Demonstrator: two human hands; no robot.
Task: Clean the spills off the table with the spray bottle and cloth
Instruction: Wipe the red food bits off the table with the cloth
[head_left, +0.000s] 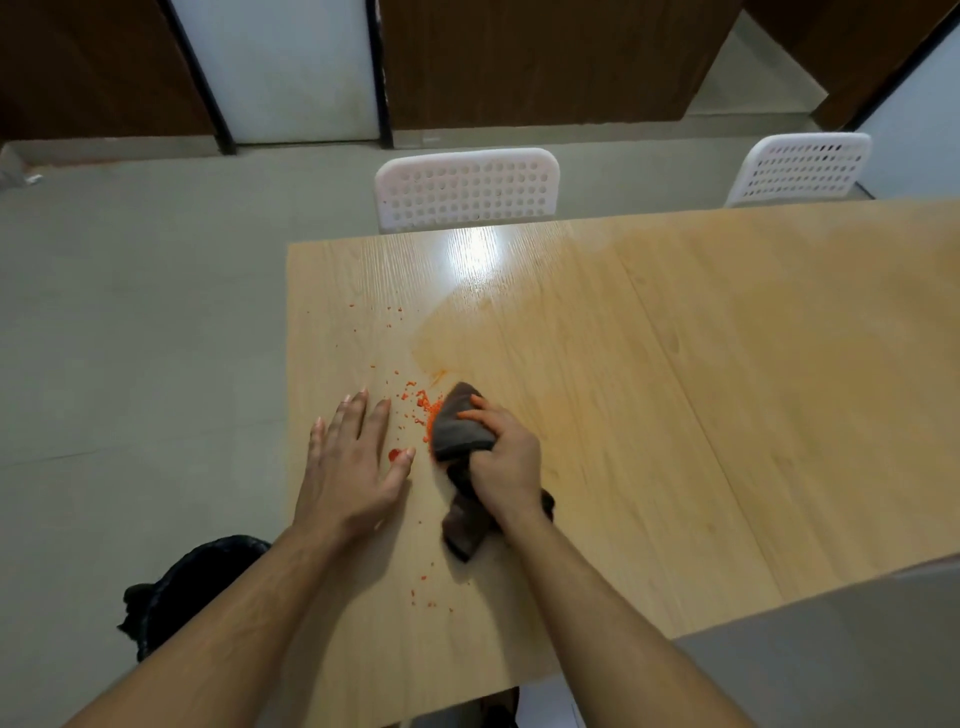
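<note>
Beyond table (675, 415): two white chairs (467, 189); black bin (171, 587) lower left.

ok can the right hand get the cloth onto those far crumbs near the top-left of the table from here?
Probably yes. The right hand already grips the cloth, and the bare table between it and the far crumbs holds nothing in the way. The left hand rests flat to the side, off that line.

Pale wood-grain table (675, 364) on a grey tiled floor (130, 312); two white perforated chairs (466, 188) (802, 167) at its far edge; dark brown wall panels (545, 57) beyond; overhead light glare (475, 254) on the tabletop.
</note>
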